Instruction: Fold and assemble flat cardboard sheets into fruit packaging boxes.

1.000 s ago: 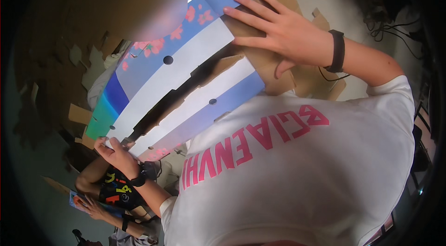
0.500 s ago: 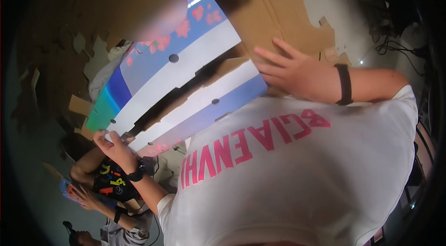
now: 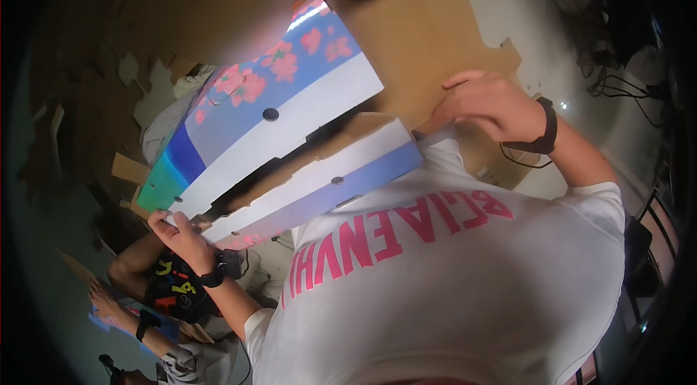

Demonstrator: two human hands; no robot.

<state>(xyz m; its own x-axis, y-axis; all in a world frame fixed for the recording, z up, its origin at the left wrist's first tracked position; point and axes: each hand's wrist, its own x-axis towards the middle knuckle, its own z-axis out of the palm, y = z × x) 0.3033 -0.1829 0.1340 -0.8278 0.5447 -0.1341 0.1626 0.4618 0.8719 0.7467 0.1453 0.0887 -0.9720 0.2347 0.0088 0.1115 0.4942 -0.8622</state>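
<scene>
A long cardboard box (image 3: 254, 120) with pink flowers on blue and white bands lies slantwise in front of me. Brown inner cardboard shows through the gap between its two printed walls. Round holes dot both walls. My left hand (image 3: 183, 238) is closed round the box's lower left end, with thumb and fingers at the corner. At the opposite end, the fingers of my right hand (image 3: 494, 105) are curled on the edge of a brown cardboard flap (image 3: 428, 126). Its fingertips are partly hidden.
A large brown cardboard sheet (image 3: 428, 14) extends beyond the box. At lower left a co-worker's hand (image 3: 105, 301) is on a blue printed cardboard piece (image 3: 163, 323). Dark cables (image 3: 617, 80) hang at the right. A blurred round shape (image 3: 218, 7) covers part of the top.
My right hand has gone from spread fingers beside the box's end to curled fingers on the flap, shifting slightly right. The box has barely moved. The co-worker's hand has moved left.
</scene>
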